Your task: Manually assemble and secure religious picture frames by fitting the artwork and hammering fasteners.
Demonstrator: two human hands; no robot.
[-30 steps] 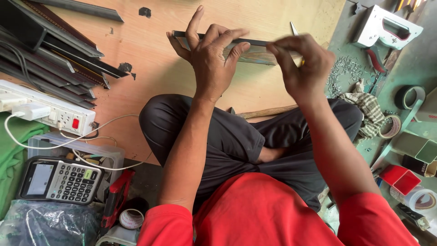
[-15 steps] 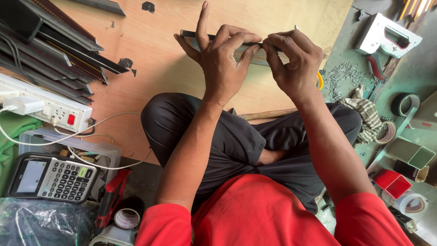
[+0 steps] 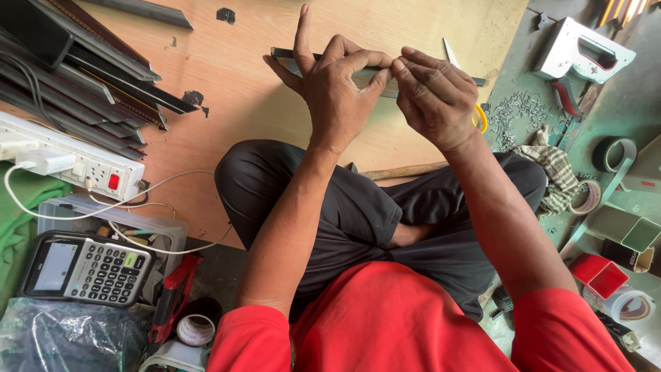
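The left hand (image 3: 337,96) is held up over the wooden board (image 3: 261,103), with its first finger sticking straight up and its thumb and other fingers curled to pinch a thin dark strip (image 3: 289,54). The right hand (image 3: 434,96) is right beside it, fingertips touching the left hand's fingertips, and its fingers are bunched together, pinching the same strip. The strip runs flat from left to right behind both hands, and its ends poke out on each side. A yellow scissors handle (image 3: 480,118) peeks out just behind the right hand, near the right edge of the board. Past that edge, on the grey floor, lies a pile of small staples (image 3: 518,110), with a white staple gun (image 3: 584,55) beyond it and a checked rag (image 3: 551,165) nearer the knee. At the far left corner of the board lie long dark frame sticks (image 3: 82,69). By the left edge sit a white power strip (image 3: 69,162) and, closer to the person, a grey calculator (image 3: 86,269). The person sits cross-legged in dark trousers and a red shirt.
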